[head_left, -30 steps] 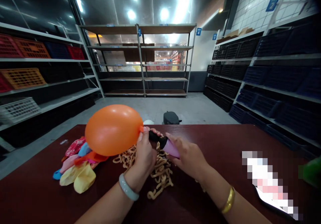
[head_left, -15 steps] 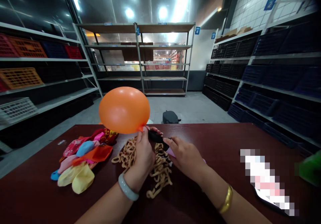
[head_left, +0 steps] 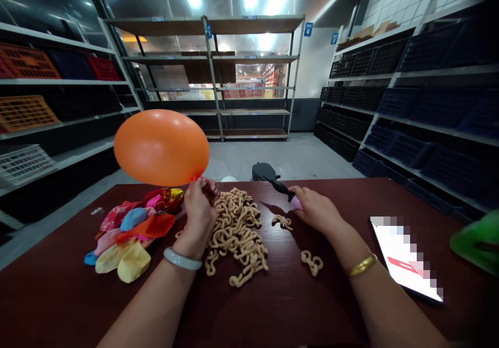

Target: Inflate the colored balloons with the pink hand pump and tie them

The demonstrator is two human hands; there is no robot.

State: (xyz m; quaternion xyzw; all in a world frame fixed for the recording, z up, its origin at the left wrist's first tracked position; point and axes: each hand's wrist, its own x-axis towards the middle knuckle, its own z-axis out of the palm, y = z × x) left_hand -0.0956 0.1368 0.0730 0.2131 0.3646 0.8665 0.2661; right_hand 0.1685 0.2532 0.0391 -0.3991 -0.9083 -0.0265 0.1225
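Observation:
My left hand (head_left: 200, 202) pinches the neck of an inflated orange balloon (head_left: 161, 147), which sits up and left of it. In my right hand (head_left: 317, 208) is a small pump (head_left: 295, 201) with a pinkish-purple body and a black nozzle pointing left, apart from the balloon. Between my hands a heap of tan twisted rings (head_left: 237, 231) lies on the dark red table (head_left: 273, 306). Two small clusters of the same rings lie right of the heap. Uninflated balloons (head_left: 134, 233) in several colours are piled left of my left hand.
A phone (head_left: 405, 259) with a lit screen lies at the right, near a green object (head_left: 477, 241). Behind the table are a dark bag (head_left: 264, 171) on the floor and a metal rack (head_left: 253, 25). Crate-filled shelves flank both sides.
The pump has come away from the balloon's neck as my right hand moved right. My left hand and the balloon have shifted left, and the balloon looks larger. The view has tilted down slightly.

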